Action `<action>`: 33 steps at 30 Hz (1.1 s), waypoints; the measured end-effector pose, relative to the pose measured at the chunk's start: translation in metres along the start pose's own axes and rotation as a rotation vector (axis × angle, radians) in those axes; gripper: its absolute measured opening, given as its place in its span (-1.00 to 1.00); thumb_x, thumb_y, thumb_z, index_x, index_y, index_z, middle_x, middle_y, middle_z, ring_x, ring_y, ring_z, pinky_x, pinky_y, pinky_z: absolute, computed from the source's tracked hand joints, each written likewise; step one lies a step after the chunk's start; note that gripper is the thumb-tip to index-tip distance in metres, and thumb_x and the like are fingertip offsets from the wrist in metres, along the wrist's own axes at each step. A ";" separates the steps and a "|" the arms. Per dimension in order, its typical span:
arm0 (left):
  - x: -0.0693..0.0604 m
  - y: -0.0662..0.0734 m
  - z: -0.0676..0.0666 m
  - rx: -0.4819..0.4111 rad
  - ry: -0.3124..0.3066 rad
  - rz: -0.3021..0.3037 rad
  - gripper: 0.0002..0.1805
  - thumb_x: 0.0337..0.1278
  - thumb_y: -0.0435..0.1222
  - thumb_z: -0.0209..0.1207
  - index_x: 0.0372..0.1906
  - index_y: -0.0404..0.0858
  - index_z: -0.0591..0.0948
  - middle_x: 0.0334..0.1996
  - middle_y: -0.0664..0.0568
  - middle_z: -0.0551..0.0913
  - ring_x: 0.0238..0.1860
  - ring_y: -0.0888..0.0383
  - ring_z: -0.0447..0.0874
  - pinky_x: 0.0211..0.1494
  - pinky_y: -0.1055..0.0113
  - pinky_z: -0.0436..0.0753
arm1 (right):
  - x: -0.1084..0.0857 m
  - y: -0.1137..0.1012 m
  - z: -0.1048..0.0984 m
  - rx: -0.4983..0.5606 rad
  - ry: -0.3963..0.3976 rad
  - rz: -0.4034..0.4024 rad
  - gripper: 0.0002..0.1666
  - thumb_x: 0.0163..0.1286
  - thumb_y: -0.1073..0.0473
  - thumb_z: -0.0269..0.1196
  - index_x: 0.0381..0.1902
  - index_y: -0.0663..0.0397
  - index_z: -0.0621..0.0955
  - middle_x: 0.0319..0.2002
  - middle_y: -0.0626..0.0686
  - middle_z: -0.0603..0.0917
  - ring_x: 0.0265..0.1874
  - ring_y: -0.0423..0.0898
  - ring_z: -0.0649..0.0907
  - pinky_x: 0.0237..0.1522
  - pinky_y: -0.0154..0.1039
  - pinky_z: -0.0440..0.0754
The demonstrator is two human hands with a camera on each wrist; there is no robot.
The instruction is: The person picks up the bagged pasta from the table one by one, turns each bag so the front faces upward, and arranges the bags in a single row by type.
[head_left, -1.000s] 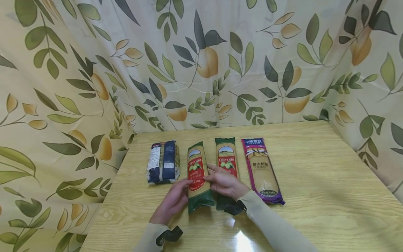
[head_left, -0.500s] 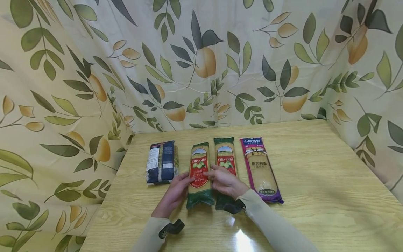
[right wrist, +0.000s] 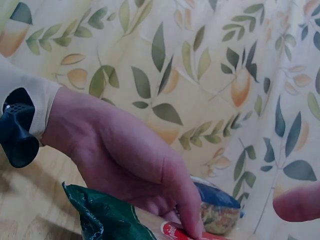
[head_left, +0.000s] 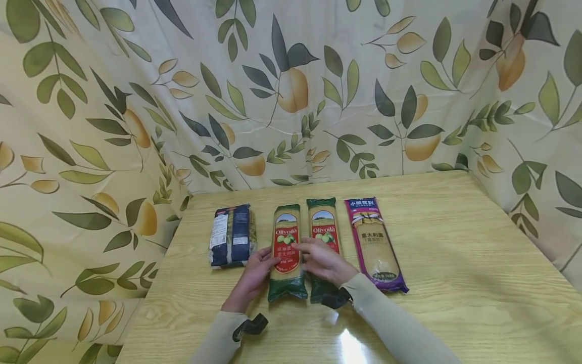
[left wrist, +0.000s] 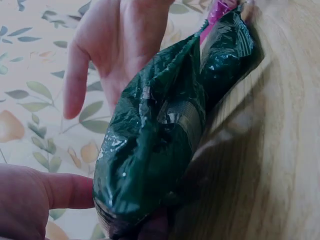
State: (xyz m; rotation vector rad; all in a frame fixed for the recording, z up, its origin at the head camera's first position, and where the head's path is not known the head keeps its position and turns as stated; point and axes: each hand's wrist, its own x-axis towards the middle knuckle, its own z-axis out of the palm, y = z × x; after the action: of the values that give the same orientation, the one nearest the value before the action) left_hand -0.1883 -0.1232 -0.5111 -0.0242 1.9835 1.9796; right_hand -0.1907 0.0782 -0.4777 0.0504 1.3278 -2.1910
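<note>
A green-ended Olivoilà spaghetti pack lies between the two hands in the head view. My left hand holds its left edge, thumb over the front; the left wrist view shows fingers partly hidden under the pack's green end. At the right edge, my right hand has its fingers alongside and its thumb lifted off, as the left wrist view shows. A second, matching spaghetti pack lies just to the right, partly hidden by the right hand. Whether the held pack rests fully on the table is unclear.
A purple-edged spaghetti pack lies farther right on the wooden table. Left of the hands is a dark blue pasta bag. A leaf-patterned curtain rises behind and at both sides of the table.
The held spaghetti pack has turned from a slant to nearly parallel with its neighbour, its lower end shifting up slightly. My right thumb has come away from its front.
</note>
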 end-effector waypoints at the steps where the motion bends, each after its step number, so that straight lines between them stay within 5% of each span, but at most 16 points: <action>1: 0.001 0.000 0.001 0.017 0.005 -0.001 -0.37 0.47 -0.38 0.07 0.51 -0.56 0.23 0.40 -0.47 0.44 0.27 -0.08 0.64 0.17 0.30 0.69 | 0.000 0.000 -0.001 -0.002 -0.002 -0.005 -0.14 0.62 0.28 -0.02 0.60 0.45 -0.22 0.57 0.44 0.02 0.58 0.36 0.11 0.61 0.30 0.13; 11: 0.005 0.003 0.007 0.185 0.064 0.021 -0.44 0.40 -0.35 0.15 0.42 -0.50 0.41 0.11 -0.35 0.66 -0.12 0.15 0.70 -0.04 0.33 0.70 | 0.002 0.001 -0.005 -0.017 0.006 -0.040 -0.40 0.62 0.23 0.01 0.43 0.46 0.13 0.39 0.28 0.26 0.38 0.13 0.31 0.51 0.19 0.26; 17: 0.007 0.007 0.008 0.254 0.073 0.023 -0.45 0.41 -0.33 0.16 0.41 -0.45 0.44 0.09 -0.30 0.67 -0.08 0.09 0.70 -0.02 0.28 0.70 | 0.003 0.002 -0.004 -0.004 0.001 -0.050 -0.31 0.62 0.24 -0.02 0.50 0.51 0.04 0.51 0.36 0.09 0.51 0.23 0.18 0.60 0.36 0.03; 23: 0.007 0.008 0.008 0.353 0.083 0.030 -0.48 0.41 -0.30 0.17 0.38 -0.40 0.48 0.09 -0.28 0.67 -0.03 0.05 0.69 0.03 0.25 0.68 | 0.003 0.001 -0.002 -0.027 -0.014 -0.041 -0.39 0.64 0.23 -0.06 0.45 0.51 0.10 0.55 0.37 0.08 0.59 0.29 0.12 0.60 0.35 0.09; 33: 0.003 0.010 0.013 0.393 0.079 0.065 -0.48 0.37 -0.27 0.20 0.32 -0.44 0.50 0.03 -0.29 0.71 -0.10 0.07 0.71 -0.02 0.22 0.71 | 0.002 -0.001 0.001 -0.027 0.003 -0.034 0.00 0.62 0.24 -0.01 0.57 0.45 -0.42 0.63 0.37 -0.49 0.61 0.36 -0.41 0.51 0.54 -0.24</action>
State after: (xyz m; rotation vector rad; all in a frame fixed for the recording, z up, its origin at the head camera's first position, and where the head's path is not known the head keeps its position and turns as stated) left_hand -0.1910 -0.1099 -0.5014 0.0583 2.4176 1.6130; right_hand -0.1929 0.0767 -0.4773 0.0210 1.3692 -2.2016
